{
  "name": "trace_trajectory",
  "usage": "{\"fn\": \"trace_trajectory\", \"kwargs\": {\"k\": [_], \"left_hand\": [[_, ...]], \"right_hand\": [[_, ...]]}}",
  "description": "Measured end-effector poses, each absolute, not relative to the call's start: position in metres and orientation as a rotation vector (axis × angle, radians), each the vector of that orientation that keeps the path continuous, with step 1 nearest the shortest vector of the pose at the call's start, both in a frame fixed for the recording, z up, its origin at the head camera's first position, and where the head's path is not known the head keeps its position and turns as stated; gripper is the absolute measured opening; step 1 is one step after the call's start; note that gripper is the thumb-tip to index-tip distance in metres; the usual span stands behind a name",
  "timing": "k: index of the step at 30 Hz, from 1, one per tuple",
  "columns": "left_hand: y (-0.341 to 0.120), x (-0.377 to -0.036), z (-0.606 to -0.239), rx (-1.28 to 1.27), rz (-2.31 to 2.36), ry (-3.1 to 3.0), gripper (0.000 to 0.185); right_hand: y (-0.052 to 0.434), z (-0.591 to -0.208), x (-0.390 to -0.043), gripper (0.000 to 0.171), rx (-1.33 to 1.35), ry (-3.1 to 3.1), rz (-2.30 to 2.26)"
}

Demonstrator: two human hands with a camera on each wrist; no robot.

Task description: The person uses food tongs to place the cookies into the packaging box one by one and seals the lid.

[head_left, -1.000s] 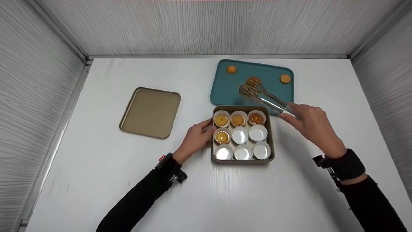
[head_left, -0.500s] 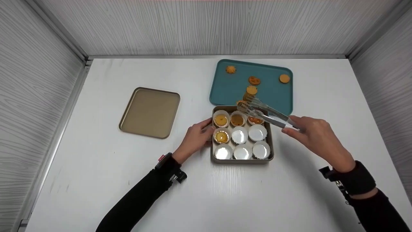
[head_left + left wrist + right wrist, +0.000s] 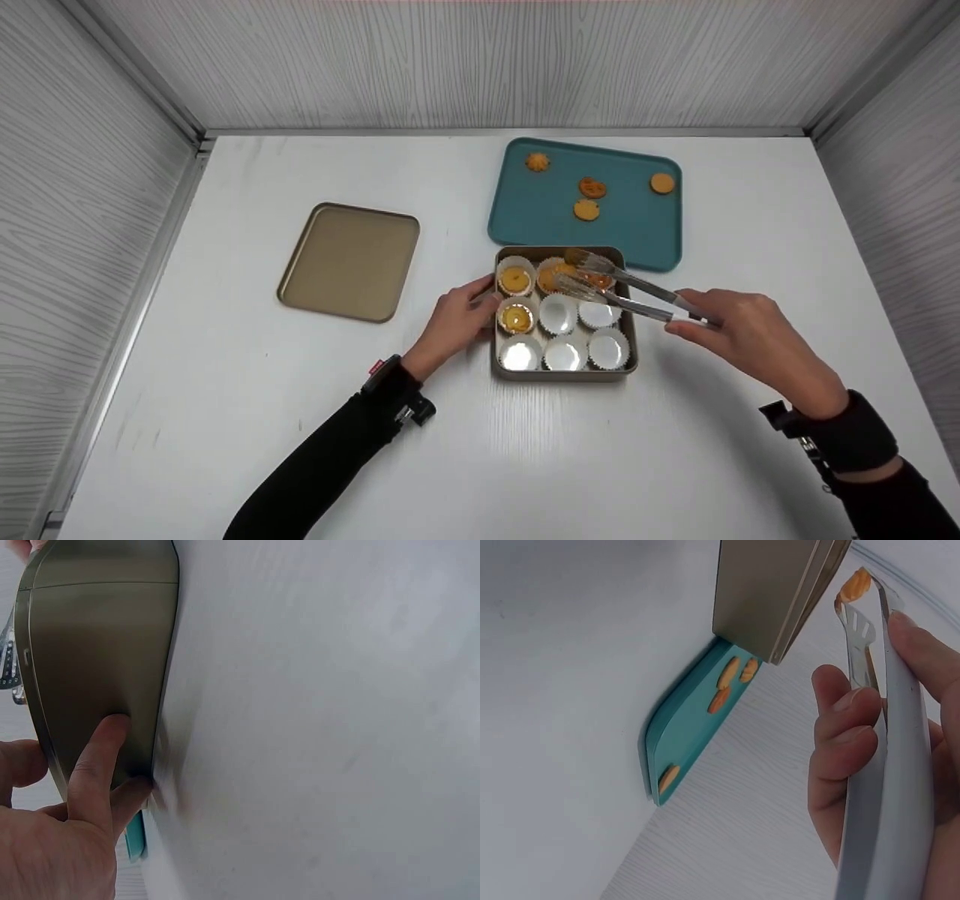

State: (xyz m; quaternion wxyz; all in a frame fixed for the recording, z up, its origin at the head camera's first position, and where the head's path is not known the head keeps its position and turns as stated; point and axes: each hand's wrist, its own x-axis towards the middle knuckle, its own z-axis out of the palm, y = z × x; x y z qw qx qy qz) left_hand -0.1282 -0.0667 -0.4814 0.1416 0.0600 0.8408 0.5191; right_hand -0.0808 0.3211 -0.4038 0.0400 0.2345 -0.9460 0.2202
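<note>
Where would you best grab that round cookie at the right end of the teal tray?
Probably at its near and far edges with the tongs, coming from above: the round cookie lies flat, and the raised rim of the teal tray crowds its right side.

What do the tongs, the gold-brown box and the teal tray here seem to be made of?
Tongs: smooth silvery metal, probably stainless steel, by the bright highlights.
Box: probably metal, satin gold-brown; soft sheen, thin rim.
Tray: matte, evenly coloured; coated metal or plastic, I can't tell.
</note>
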Motion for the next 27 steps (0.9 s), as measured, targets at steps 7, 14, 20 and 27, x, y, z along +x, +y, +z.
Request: {"fn": "trace_trajectory", "kwargs": {"k": [7, 14, 20, 27], "left_hand": [[-0.067, -0.129, -0.481, 0.198, 1.489, 2.443, 0.053], [-0.067, -0.128, -0.481, 0.197, 1.502, 2.442, 0.052], [-0.067, -0.128, -0.481, 0.200, 1.498, 2.446, 0.052], [-0.067, -0.128, -0.482, 0.201, 1.508, 2.435, 0.052]], "right_hand": [[0.325, -0.408, -0.079, 0.035, 0.795, -2.908, 0.637], [0.322, -0.409, -0.078, 0.037, 0.793, -2.957, 0.609], [0.317, -0.408, -0.079, 0.040, 0.805, -3.001, 0.537], [0.313, -0.408, -0.078, 0.045, 0.815, -3.027, 0.438]]}}
